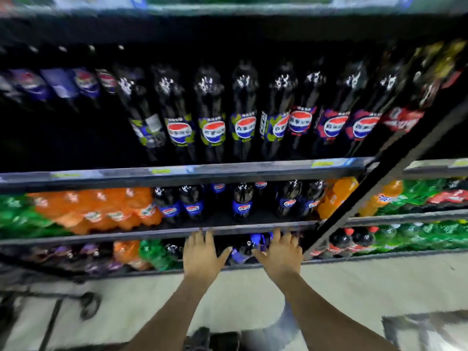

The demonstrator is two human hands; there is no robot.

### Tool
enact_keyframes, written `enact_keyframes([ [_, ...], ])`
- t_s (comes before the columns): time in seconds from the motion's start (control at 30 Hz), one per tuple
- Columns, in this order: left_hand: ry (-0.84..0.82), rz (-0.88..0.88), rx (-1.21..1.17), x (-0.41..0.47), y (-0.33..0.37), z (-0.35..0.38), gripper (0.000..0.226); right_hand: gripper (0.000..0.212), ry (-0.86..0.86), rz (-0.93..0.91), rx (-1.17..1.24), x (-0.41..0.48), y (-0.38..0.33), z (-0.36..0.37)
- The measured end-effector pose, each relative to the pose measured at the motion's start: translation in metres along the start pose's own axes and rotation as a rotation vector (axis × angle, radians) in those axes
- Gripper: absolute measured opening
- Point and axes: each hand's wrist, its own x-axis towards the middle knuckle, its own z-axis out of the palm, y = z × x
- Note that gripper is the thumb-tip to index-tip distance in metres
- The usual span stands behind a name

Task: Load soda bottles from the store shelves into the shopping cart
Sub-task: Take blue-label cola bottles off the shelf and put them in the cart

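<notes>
The left hand (202, 253) and right hand (281, 252), fingers (210, 235) spread and empty, flank a dark blue-labelled plastic cola bottle (243, 249) on the lowest shelf (367, 257). It seems best to clasp its body squarely before lifting.

Dark cola bottles (244, 102), blue-red labels (245, 127); orange soda bottles (101, 206); green bottles (417, 234)

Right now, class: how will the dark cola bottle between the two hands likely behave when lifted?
The cola bottle looks dark throughout, so probably full and heavy for its size. Its glossy plastic may slip. Round-bodied, it could roll if tipped.
</notes>
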Motion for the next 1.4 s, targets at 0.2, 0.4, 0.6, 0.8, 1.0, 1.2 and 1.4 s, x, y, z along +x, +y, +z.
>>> enact_keyframes([
  [0.2, -0.159, -0.265, 0.156, -0.130, -0.035, -0.072, 0.077, 0.084, -0.243, -0.380, -0.068, -0.097, -0.073, -0.047],
  [0.4, -0.102, -0.488, 0.117, -0.205, -0.093, -0.102, 0.077, 0.080, -0.236, -0.730, -0.185, -0.162, -0.148, -0.043],
  [0.6, -0.071, -0.633, -0.003, -0.268, -0.173, -0.123, 0.078, 0.082, -0.269, -0.937, -0.233, -0.226, -0.225, -0.022],
  [0.8, 0.075, -0.832, -0.025, -0.342, -0.281, -0.152, 0.076, 0.080, -0.283, -1.081, -0.234, -0.308, -0.330, 0.013],
  [1.0, 0.151, -0.916, -0.034, -0.401, -0.405, -0.170, 0.079, 0.081, -0.289, -1.081, -0.199, -0.385, -0.439, 0.048],
  [1.2, 0.182, -0.942, -0.028, -0.422, -0.495, -0.192, 0.080, 0.080, -0.293, -1.072, -0.174, -0.424, -0.524, 0.072],
  [1.4, 0.191, -0.932, -0.061, -0.382, -0.553, -0.195, 0.082, 0.080, -0.332, -0.980, -0.233, -0.400, -0.586, 0.097],
])
